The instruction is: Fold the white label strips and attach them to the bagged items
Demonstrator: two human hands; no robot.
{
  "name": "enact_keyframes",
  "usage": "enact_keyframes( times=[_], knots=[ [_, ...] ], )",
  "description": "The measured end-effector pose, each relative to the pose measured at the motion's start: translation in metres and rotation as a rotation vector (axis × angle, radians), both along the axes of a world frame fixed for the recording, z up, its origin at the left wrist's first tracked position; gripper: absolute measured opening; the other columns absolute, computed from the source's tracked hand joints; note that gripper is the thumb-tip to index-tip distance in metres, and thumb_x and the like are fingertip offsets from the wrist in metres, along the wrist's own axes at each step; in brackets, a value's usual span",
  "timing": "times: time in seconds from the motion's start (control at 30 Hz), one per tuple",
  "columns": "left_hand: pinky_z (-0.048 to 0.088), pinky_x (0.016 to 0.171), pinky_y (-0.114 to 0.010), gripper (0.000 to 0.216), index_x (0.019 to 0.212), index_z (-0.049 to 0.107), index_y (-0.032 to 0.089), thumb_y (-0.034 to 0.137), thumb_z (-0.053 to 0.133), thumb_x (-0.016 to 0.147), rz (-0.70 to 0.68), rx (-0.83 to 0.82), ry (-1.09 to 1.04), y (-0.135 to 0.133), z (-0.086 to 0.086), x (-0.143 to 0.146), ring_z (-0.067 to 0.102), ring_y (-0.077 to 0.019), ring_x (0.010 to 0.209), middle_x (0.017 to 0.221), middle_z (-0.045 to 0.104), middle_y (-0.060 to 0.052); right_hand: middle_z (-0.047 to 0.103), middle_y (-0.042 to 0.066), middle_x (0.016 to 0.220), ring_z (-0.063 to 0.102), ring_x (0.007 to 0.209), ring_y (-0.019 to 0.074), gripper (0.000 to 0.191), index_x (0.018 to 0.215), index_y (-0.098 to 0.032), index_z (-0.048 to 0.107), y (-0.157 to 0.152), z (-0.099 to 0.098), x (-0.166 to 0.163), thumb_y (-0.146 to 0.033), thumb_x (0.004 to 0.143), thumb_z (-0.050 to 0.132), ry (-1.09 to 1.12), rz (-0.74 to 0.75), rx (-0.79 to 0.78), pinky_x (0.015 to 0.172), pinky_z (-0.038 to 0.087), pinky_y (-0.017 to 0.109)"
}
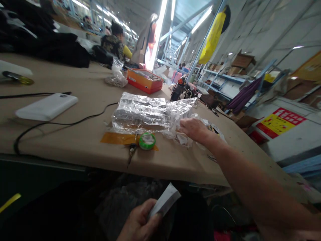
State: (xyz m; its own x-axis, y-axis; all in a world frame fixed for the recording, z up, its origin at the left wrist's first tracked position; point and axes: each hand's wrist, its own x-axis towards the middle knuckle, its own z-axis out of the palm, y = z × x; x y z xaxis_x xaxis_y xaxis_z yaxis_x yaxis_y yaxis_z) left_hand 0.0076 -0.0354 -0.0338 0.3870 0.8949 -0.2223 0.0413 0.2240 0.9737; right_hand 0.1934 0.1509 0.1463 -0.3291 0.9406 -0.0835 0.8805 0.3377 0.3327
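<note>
Below the table's front edge, my left hand (141,221) is closed on a flat, pale grey-white strip (165,199), pinched between thumb and fingers; I cannot tell what the strip is. My right hand (193,129) reaches over the table onto crumpled clear plastic bags (182,137). Its fingers are curled at the plastic, and what they grip is hidden. Left of it lies a shiny, transparent plastic package (140,112) with greyish contents. In front of that package are a green-rimmed roll of tape (147,141), a brown tape strip (114,138) and a thin pointed tool (130,154).
A white power bank (47,106) and a black cable (87,117) lie on the left of the brown-covered table (82,144). An orange box (144,80) and a filled plastic bag (116,75) stand behind. A person (112,43) sits farther back. Dark fabric (50,47) is piled far left.
</note>
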Motion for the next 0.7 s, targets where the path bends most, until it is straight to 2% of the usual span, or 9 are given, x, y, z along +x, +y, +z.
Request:
enact_keyframes(
  times=[0.07,0.13,0.17,0.2,0.33,0.5,0.6,0.7],
  knots=[
    [0.040,0.064,-0.022,0.027,0.082,0.063,0.017,0.041,0.052,0.078,-0.010,0.032,0.020,0.002,0.005,0.000,0.049,-0.0150,0.068,0.070,0.057,0.000,0.065,0.008,0.095,0.061,0.086,0.0165,0.025,0.093,-0.015,0.063,-0.032,-0.004,-0.010,-0.025,0.092,0.040,0.113,0.159,-0.050,0.075,0.042,0.026],
    [0.039,0.063,-0.022,0.024,0.085,0.063,0.017,0.036,0.050,0.080,-0.023,0.069,0.030,0.004,0.009,-0.001,0.050,-0.0148,0.068,0.071,0.057,0.000,0.064,0.002,0.095,0.060,0.081,0.0106,0.019,0.092,-0.019,0.063,-0.067,-0.012,-0.019,-0.022,0.091,0.044,0.285,0.437,-0.253,0.073,0.042,0.022],
    [0.039,0.063,-0.022,0.023,0.086,0.063,0.017,0.035,0.049,0.081,-0.021,0.092,0.035,0.005,0.010,-0.001,0.050,-0.0147,0.068,0.072,0.058,0.000,0.064,0.000,0.094,0.060,0.078,0.0094,0.015,0.092,-0.021,0.062,-0.083,-0.016,-0.023,-0.021,0.090,0.047,0.334,0.535,-0.342,0.070,0.043,0.020],
    [0.039,0.063,-0.022,0.023,0.087,0.063,0.017,0.034,0.048,0.082,-0.013,0.120,0.040,0.006,0.011,-0.001,0.051,-0.0146,0.068,0.072,0.059,0.000,0.064,-0.001,0.093,0.060,0.076,0.0095,0.012,0.091,-0.021,0.061,-0.097,-0.021,-0.026,-0.019,0.087,0.050,0.358,0.569,-0.381,0.069,0.043,0.020],
    [0.041,0.065,-0.023,0.023,0.085,0.062,0.017,0.034,0.046,0.084,0.051,0.240,0.067,0.010,0.015,0.001,0.054,-0.0157,0.070,0.075,0.062,-0.002,0.065,-0.001,0.087,0.061,0.074,0.0122,0.016,0.093,-0.022,0.058,-0.122,-0.035,-0.032,-0.011,0.083,0.053,0.367,0.575,-0.375,0.062,0.043,0.023],
    [0.043,0.067,-0.024,0.023,0.086,0.065,0.020,0.036,0.049,0.083,0.149,0.284,0.114,0.018,0.023,0.002,0.057,-0.0170,0.069,0.076,0.066,-0.004,0.065,-0.001,0.082,0.061,0.070,0.0138,0.008,0.089,-0.022,0.057,-0.115,-0.037,-0.031,-0.022,0.082,0.058,0.266,0.585,-0.369,0.056,0.040,0.025],
    [0.043,0.068,-0.025,0.023,0.089,0.065,0.020,0.036,0.049,0.082,0.156,0.284,0.139,0.022,0.027,0.003,0.059,-0.0178,0.070,0.078,0.067,-0.005,0.064,-0.001,0.077,0.059,0.064,0.0126,0.004,0.086,-0.020,0.058,-0.111,-0.037,-0.031,-0.019,0.082,0.056,0.264,0.576,-0.336,0.052,0.037,0.024],
    [0.043,0.068,-0.025,0.021,0.086,0.066,0.021,0.035,0.051,0.081,0.165,0.249,0.134,0.025,0.029,0.004,0.059,-0.0184,0.072,0.078,0.067,-0.005,0.062,-0.001,0.071,0.055,0.057,0.0103,0.013,0.076,-0.019,0.057,-0.107,-0.040,-0.031,-0.015,0.086,0.049,0.247,0.569,-0.342,0.050,0.033,0.023]
  ],
)
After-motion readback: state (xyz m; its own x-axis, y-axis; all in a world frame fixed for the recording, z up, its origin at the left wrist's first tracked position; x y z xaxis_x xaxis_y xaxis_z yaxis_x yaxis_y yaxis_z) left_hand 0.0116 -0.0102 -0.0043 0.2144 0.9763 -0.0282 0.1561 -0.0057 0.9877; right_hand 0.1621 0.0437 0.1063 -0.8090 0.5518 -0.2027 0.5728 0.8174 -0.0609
